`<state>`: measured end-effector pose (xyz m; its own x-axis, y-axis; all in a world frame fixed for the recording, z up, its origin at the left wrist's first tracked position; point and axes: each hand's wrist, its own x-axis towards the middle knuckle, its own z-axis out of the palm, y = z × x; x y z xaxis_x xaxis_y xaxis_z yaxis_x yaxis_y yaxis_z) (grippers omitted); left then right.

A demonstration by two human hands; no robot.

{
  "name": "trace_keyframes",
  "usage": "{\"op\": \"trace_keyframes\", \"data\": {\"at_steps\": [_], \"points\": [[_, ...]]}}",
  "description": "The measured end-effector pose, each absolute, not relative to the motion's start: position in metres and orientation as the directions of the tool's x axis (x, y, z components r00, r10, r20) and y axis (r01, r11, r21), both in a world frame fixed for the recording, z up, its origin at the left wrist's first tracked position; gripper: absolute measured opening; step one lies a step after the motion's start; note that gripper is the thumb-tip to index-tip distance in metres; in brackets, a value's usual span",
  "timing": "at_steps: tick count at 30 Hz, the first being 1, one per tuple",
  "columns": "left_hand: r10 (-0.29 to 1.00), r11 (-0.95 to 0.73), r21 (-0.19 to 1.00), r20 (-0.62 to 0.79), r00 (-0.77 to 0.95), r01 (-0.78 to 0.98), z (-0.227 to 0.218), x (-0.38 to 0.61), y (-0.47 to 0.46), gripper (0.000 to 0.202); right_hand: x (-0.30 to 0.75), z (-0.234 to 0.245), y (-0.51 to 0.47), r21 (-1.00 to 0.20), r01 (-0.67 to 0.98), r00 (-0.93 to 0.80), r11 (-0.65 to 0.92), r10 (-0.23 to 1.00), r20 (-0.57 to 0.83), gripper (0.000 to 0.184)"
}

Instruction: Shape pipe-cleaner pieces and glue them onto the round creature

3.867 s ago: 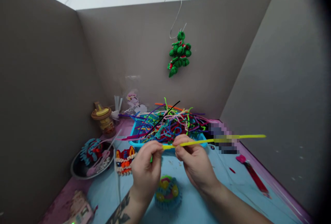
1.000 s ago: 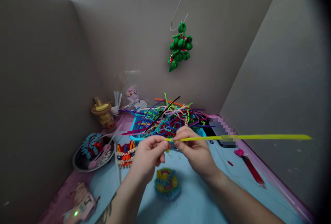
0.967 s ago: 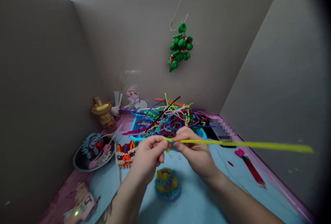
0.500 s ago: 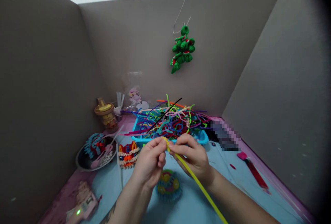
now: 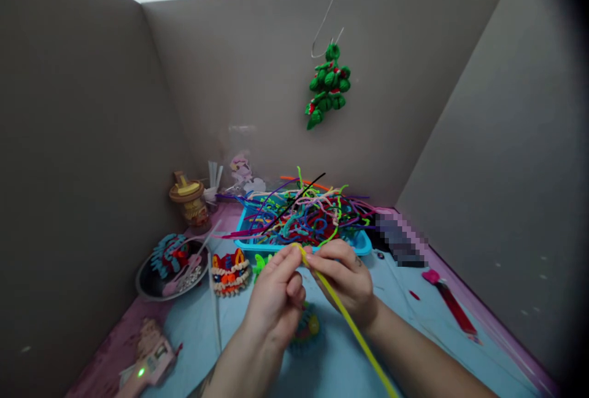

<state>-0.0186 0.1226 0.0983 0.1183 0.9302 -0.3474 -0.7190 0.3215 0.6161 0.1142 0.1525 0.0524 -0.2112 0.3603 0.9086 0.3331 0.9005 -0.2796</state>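
Yellow strip (image 5: 348, 321) near blue basket (image 5: 365, 246) of multicoloured strips (image 5: 317, 220)

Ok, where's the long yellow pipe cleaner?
Head view, right of centre: left hand and right hand hold the yellow pipe cleaner in front of the blue plastic tray.

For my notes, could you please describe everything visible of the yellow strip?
The yellow strip is long and slender, seemingly a pipe cleaner, though blur hides its texture. Its upper end bends where the left hand and right hand pinch it; from there it slants down rightward, nearly straight, and leaves the picture's bottom edge.
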Motion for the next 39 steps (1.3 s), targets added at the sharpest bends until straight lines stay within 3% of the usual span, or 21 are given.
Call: {"op": "trace_keyframes", "data": {"at_steps": [3,7,10,13,16,19,24,29,33,39], "points": [[0.954,0.296,0.755,-0.263,0.144,-0.585,0.097,-0.025,0.126,0.030,0.112,0.061,0.151,-0.357,0.321,-0.122,0.877,0.413,0.903,0.033],[0.987,0.102,0.980,-0.079,0.141,-0.169,0.099,-0.044,0.136,0.036,0.112,0.070,0.148,-0.404,0.322,-0.094,0.856,0.453,0.887,0.018],[0.997,-0.071,0.989,0.070,0.010,0.132,0.107,-0.066,0.143,0.045,0.113,0.071,0.146,-0.435,0.236,-0.206,0.869,0.482,0.851,0.020],[0.985,-0.114,0.948,0.146,-0.087,0.296,0.118,-0.088,0.145,0.048,0.112,0.067,0.151,-0.553,0.082,-0.445,0.829,0.527,0.724,0.013],[0.983,-0.116,0.936,0.156,-0.098,0.332,0.125,-0.106,0.143,0.047,0.110,0.057,0.161,-0.747,-0.007,-0.628,0.664,0.579,0.520,0.008],[0.991,-0.111,0.914,0.130,-0.023,0.389,0.125,-0.117,0.140,0.038,0.108,0.046,0.172,-0.844,-0.089,-0.596,0.528,0.651,0.470,0.012],[0.982,-0.107,0.899,0.028,0.187,0.425,0.118,-0.115,0.139,0.032,0.106,0.036,0.178,-0.880,-0.162,-0.502,0.446,0.731,0.463,0.014],[0.925,-0.140,0.913,-0.017,0.379,0.383,0.108,-0.092,0.137,0.026,0.098,0.030,0.175,-0.936,-0.238,-0.393,0.260,0.855,0.338,0.014],[0.938,-0.105,0.909,-0.045,0.344,0.404,0.100,-0.080,0.139,0.024,0.093,0.031,0.170,-0.948,-0.267,-0.374,0.170,0.889,0.265,0.012],[0.941,-0.089,0.938,-0.032,0.338,0.336,0.095,-0.076,0.141,0.029,0.092,0.041,0.166,-0.942,-0.266,-0.347,0.205,0.891,0.292,0.011]]}}
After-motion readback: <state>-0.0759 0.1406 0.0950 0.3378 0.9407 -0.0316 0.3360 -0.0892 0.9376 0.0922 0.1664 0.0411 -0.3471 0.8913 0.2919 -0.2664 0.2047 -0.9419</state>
